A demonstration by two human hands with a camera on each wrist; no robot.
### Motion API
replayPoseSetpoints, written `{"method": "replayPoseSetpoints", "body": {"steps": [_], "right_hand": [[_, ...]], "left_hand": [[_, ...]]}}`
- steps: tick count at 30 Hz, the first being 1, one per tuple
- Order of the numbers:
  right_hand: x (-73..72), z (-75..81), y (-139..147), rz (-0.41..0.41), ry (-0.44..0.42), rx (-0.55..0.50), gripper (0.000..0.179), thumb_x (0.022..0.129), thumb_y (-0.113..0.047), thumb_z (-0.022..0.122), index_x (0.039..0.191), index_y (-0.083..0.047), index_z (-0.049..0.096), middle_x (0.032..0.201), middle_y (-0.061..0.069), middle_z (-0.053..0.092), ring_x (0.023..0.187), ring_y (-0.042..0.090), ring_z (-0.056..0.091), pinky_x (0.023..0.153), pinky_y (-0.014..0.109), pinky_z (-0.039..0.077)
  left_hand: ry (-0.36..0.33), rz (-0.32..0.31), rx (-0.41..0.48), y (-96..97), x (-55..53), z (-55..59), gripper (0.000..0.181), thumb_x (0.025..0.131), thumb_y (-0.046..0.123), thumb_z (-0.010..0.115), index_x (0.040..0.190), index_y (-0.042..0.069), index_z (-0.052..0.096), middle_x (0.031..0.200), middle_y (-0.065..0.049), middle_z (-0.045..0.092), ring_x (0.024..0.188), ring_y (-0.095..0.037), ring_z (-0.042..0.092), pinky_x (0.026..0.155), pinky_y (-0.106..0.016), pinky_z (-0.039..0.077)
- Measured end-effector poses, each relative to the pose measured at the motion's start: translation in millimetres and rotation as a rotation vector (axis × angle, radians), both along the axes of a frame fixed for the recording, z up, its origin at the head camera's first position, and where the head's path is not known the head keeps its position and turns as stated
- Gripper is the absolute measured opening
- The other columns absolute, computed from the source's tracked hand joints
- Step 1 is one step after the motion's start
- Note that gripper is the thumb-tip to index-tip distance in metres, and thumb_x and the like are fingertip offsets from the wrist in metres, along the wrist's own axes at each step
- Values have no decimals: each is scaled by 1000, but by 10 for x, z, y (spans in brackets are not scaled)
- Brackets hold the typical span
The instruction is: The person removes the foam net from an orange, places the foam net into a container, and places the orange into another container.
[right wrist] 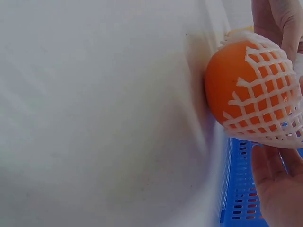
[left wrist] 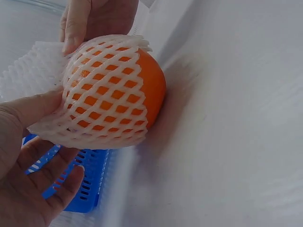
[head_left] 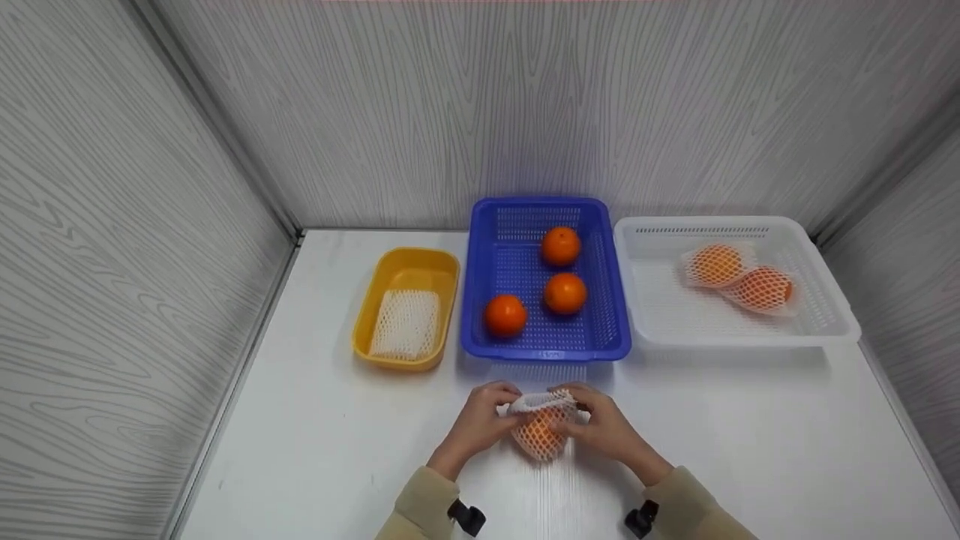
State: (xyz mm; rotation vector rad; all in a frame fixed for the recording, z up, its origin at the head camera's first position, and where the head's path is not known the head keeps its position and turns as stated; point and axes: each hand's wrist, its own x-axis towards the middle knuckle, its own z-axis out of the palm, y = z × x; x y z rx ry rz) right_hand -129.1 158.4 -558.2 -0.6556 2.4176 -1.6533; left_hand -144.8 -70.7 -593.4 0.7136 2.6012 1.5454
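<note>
An orange [left wrist: 154, 87] sits inside a white foam net sleeve [head_left: 545, 433] at the front middle of the table. Its bare end pokes out of the sleeve's lower end in both wrist views. My left hand [head_left: 484, 416] pinches the left side of the sleeve's loose upper mouth, thumb against the net. From the other side my right hand [head_left: 602, 424] grips the sleeve, its thumb on the front of the net. Part of the fingers behind the net is hidden.
Behind the hands stands a blue basket [head_left: 547, 355] with three bare oranges. A yellow tub [head_left: 416, 259] holding flat foam nets [head_left: 406, 324] is to its left. On the right, a white basket [head_left: 739, 339] contains two netted oranges [head_left: 763, 289]. Walls enclose the white table [head_left: 315, 442].
</note>
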Motion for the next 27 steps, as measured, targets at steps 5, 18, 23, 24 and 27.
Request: {"method": "replayPoseSetpoints", "body": {"steps": [5,18,23,24,27], "right_hand": [[0,3,-2,-19,-39,12,20,80,-5,80,98,2,73,111,14,63,105,25,57,85,50,50],[1,5,-61,-123,50,-24,15,77,8,77,89,1,74,96,8,67,90,13,60,78,25,51],[9,7,-34,-57,1,-14,33,77,-2,81,108,-2,70,112,11,64,105,18,57,85,34,48],[11,12,-30,-49,-5,-10,35,77,-3,82,110,-2,70,114,11,63,106,20,56,86,36,48],[8,28,-31,-45,-23,-7,31,77,-2,82,106,-1,72,114,10,64,108,22,57,89,41,48]], "left_hand": [[3,-5,45,18,1,5,6,82,14,80,85,9,77,88,5,66,85,-10,60,79,-38,53],[-60,10,26,8,30,1,13,82,17,80,94,12,76,96,6,65,92,-10,59,83,-34,52],[14,30,37,12,14,4,8,81,3,77,85,10,76,87,6,67,83,-8,59,77,-33,52],[20,34,37,11,13,3,8,81,2,76,85,10,76,86,6,67,80,-7,58,75,-32,52],[25,44,40,8,12,-5,6,84,8,77,89,10,75,84,7,67,76,-6,55,71,-29,50]]}}
